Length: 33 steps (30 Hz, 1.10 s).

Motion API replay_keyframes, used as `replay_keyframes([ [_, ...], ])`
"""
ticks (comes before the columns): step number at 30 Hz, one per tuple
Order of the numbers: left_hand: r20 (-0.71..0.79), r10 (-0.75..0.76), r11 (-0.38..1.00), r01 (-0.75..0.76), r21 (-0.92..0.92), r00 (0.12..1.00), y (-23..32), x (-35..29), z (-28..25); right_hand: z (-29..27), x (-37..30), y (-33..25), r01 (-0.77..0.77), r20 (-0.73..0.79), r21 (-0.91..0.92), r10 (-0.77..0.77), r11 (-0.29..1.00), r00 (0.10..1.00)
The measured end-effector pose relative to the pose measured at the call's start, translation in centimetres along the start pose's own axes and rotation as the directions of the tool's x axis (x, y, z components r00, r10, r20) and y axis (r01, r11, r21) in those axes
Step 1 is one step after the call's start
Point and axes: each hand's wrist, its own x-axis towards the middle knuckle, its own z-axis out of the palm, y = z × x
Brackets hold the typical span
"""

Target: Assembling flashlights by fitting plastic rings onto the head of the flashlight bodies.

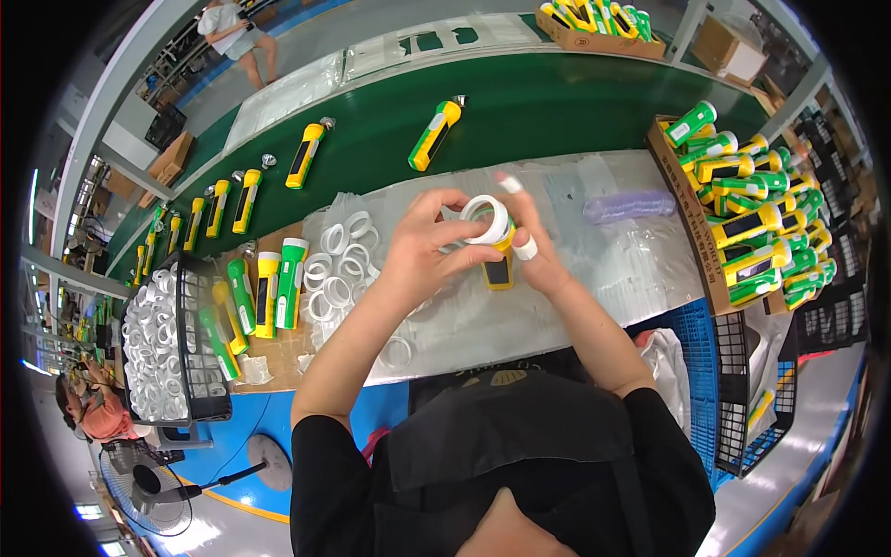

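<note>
White in the head view, a plastic ring sits at the upper end of a yellow torch over the worktop. On the left hand, the grip pinches the ring between thumb and fingers. The right hand has its fingers spread beside the torch; whether they hold it, I cannot tell. An uneven pinch could tilt and jam the ring, a poorly backed torch could twist away, and the left forearm could scatter the loose rings close by.
</note>
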Motion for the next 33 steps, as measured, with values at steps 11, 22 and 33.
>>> replay_keyframes([
  [11,0.136,-0.021,0.995,0.035,-0.099,0.991,0.3,1.6,2.0,-3.5,4.7,-11.4,0.278,0.432,-0.793,0.179,0.542,0.884],
  [22,0.087,-0.078,0.984,0.09,-0.153,0.993,1.3,0.2,4.2,-1.8,6.7,-13.6,0.395,0.569,-0.821,0.531,0.413,0.627],
  [33,0.02,-0.112,0.974,0.114,-0.197,0.993,0.0,1.0,4.0,-2.1,6.9,-12.7,0.445,0.566,-0.782,0.199,0.437,0.8],
])
